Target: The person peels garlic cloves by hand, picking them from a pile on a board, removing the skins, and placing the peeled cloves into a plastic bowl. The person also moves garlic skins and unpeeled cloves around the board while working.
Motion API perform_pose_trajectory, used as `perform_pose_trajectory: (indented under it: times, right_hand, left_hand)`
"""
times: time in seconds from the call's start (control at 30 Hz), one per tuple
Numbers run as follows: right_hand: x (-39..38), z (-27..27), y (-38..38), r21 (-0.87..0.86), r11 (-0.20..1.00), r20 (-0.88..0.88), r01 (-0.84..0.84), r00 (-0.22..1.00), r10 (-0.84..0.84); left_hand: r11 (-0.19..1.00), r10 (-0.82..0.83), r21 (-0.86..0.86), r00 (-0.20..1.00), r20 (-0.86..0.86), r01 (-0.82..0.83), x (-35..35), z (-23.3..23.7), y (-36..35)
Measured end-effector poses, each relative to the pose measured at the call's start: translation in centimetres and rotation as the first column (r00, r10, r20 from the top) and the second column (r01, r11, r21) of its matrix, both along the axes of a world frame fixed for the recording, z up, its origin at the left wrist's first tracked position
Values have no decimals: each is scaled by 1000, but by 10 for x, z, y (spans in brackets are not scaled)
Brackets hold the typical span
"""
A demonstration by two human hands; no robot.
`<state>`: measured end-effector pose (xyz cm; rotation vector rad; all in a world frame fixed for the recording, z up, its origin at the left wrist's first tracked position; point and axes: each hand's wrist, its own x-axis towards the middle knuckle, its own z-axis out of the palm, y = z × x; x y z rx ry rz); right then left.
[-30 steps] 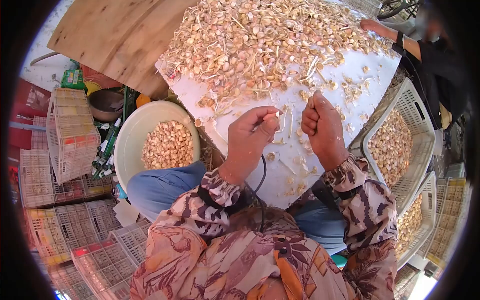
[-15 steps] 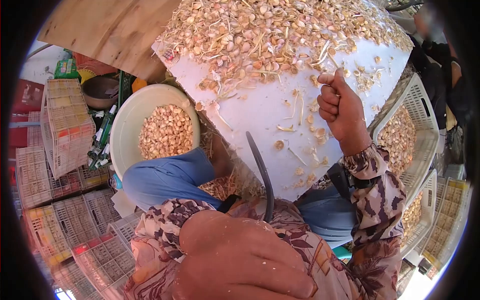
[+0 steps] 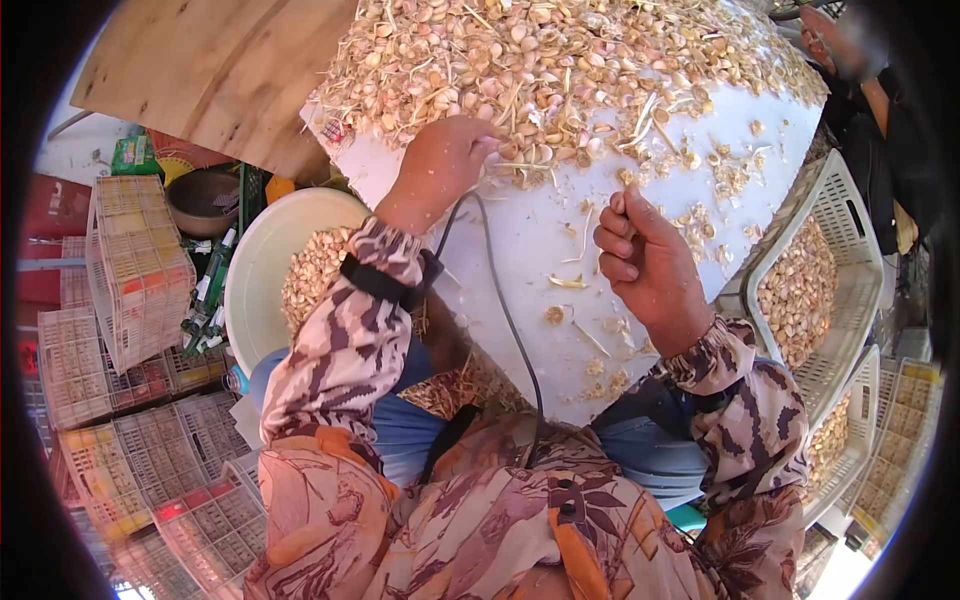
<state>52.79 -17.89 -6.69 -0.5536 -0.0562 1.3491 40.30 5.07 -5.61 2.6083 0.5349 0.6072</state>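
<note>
So, the left hand (image 3: 440, 165) is stretched out over the flat white board (image 3: 530, 225) with its fingers dipped into the near edge of the big heap of pale pink and tan garlic cloves (image 3: 560, 60). The fingertips are buried among the cloves and stems, so I honestly can't tell if it's pinching 1 or just resting there.

The right hand (image 3: 645, 260) sits lower on the board, just short of the heap. It's curled up tight with the thumb pressed against the forefinger. A tiny pale bit pokes out at the top of the fist, but it's too small to say what it is. Loose skins and stem scraps (image 3: 600, 345) are scattered on the board around and below that hand.

A thin black cable (image 3: 515, 330) runs from the left wrist band down across the board toward the person's chest.

Off to the left, below the board's edge, there's a round cream plastic basin (image 3: 255, 260) with cloves in it, partly hidden by the left sleeve. On the right, a white slotted plastic crate (image 3: 845, 215) also holds cloves. A bare plywood sheet (image 3: 220, 70) is at top left, with stacked white mesh baskets (image 3: 135, 260) further left. Another person (image 3: 890, 110) is at the far right corner.
</note>
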Motion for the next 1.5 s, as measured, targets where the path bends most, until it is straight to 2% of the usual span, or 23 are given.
perform_pose_trajectory:
  times: [0.07,0.13,0.17,0.23,0.37,0.43,0.47,0.5,0.57,0.63,0.73,0.8,0.83,0.9,1.0,1.03,1.1,1.13,1.27,1.33,1.43,1.47,1.5]
  right_hand:
    - [12,-6,5,-49,998,42,43,998,-41]
    - [23,-21,8,-125,988,125,90,989,-75]
    - [23,-17,11,-123,988,125,96,989,-80]
    - [15,-1,18,-280,949,179,143,979,-95]
    - [-1,9,26,-213,976,73,39,997,-24]
    - [-1,2,23,-241,965,90,102,993,-83]
    - [1,-1,19,-242,965,90,105,992,-86]
    - [5,-4,13,-172,983,105,56,994,-38]
    - [13,-10,9,-101,995,125,3,992,9]
    - [19,-14,8,-248,963,171,106,983,-64]
    - [30,-21,11,-216,968,173,124,981,-86]
    - [32,-20,18,-199,973,191,115,978,-77]
    - [32,-20,20,-188,976,214,110,975,-68]
    - [30,-17,22,-181,978,229,106,971,-63]
    - [27,-13,26,-191,976,269,107,962,-53]
    - [26,-13,26,-211,972,292,106,956,-41]
    - [28,-16,28,-217,970,296,108,954,-41]
    - [30,-16,29,-224,968,298,110,954,-39]
    - [31,-13,35,-191,971,326,141,942,-73]
    - [29,-8,40,-176,974,304,143,949,-85]
    - [29,-5,49,-65,998,124,12,992,-3]
    - [30,-5,48,-67,998,123,14,992,-6]
    - [32,-5,48,7,1000,70,27,997,-27]
  left_hand:
    - [999,-41,14,999,-27,41,12,-15,18]
    - [968,25,-244,994,-107,-50,17,-18,22]
    - [969,20,-242,994,-106,-45,18,-13,14]
    - [896,-40,-430,985,167,109,19,7,-19]
    - [900,-197,-372,974,114,226,16,22,-71]
    - [892,78,-448,997,19,-61,15,13,-42]
    - [992,7,-124,1000,-8,-8,11,3,-12]
    - [992,5,-125,1000,-5,-6,9,-11,6]
    - [968,-93,211,974,-206,137,9,-24,25]
    - [970,-119,162,939,-322,179,16,-22,36]
    - [938,-153,222,891,-428,268,17,-16,37]
    - [992,-50,82,903,-426,93,17,-10,38]
    - [992,-52,83,903,-426,96,17,-13,41]
    - [981,-125,-174,966,-224,87,16,-15,43]
    - [959,-59,-282,987,-148,15,23,-11,21]
    - [959,-65,-281,987,-148,21,30,-12,17]
    - [973,-88,177,951,-296,145,41,-19,15]
    - [955,-41,264,945,-324,132,48,-24,20]
    - [994,-64,73,978,-197,79,50,-22,29]
    - [996,-79,34,996,49,78,43,-1,14]
    - [977,-212,-13,971,107,214,47,28,-37]
    - [968,-240,-73,971,-6,239,49,33,-46]
    - [967,-245,-78,970,-4,243,51,31,-46]
